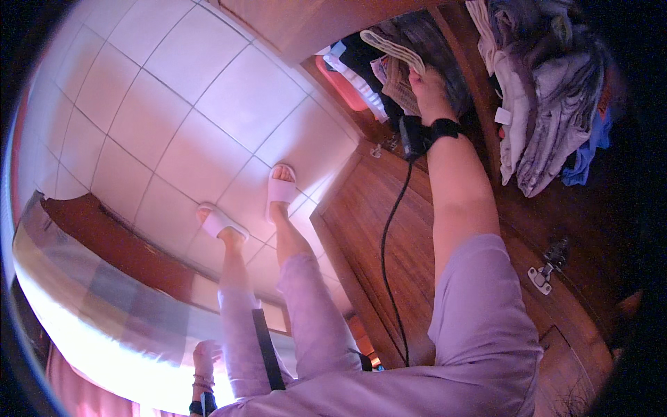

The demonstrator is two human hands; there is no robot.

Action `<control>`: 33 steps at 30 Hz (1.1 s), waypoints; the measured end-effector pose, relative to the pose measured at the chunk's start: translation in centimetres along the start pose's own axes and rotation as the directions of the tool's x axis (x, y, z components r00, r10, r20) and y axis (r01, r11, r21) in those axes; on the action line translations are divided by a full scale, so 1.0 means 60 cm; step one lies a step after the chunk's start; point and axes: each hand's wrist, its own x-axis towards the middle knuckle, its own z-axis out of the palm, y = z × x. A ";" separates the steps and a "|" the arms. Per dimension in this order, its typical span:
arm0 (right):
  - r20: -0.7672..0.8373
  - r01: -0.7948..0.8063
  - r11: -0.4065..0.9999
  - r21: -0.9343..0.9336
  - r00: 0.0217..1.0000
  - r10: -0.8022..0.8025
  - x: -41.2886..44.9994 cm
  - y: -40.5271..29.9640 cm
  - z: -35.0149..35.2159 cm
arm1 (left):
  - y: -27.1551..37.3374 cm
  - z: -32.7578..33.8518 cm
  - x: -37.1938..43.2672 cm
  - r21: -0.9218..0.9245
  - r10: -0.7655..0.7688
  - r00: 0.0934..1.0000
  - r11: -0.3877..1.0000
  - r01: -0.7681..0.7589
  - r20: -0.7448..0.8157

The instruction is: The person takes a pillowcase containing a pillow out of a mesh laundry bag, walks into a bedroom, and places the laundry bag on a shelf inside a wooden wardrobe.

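My right hand [430, 94] reaches into a wooden wardrobe compartment at the upper right, its fingers at the end of a cream folded cloth [393, 48]. The fingertips are partly hidden, so whether they grip the cloth is unclear. Around it lie a brown knitted garment [400, 86], black clothing and a white striped garment [359, 78] beside a red plastic container [341, 86]. A black wrist device with a cable [385, 234] is strapped to that wrist. My left hand [207, 352] hangs low at my side near the bed, fingers slightly curled, holding nothing visible.
A wooden wardrobe door [385, 208] stands open beside my legs, with metal hinges [542, 276] on the frame. Folded grey clothes [552, 114] are stacked on the right shelf. A bed [130, 313] is at the lower left, and tiled floor [177, 120] lies between.
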 end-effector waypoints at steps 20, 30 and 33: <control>0.427 -0.581 0.186 0.793 0.746 0.510 -0.165 -0.179 -0.022 | 0.044 -0.035 -0.029 -0.094 0.098 0.993 0.991 -0.091 0.068; 0.780 -0.776 -0.099 0.622 0.605 0.161 -0.264 -0.216 0.023 | 0.197 0.036 0.011 -0.202 0.176 0.974 0.968 -0.146 0.140; 0.450 -0.499 0.056 0.865 0.819 0.355 -0.250 -0.192 -0.002 | 0.339 0.117 -0.044 -0.196 0.388 0.881 0.918 -0.344 0.270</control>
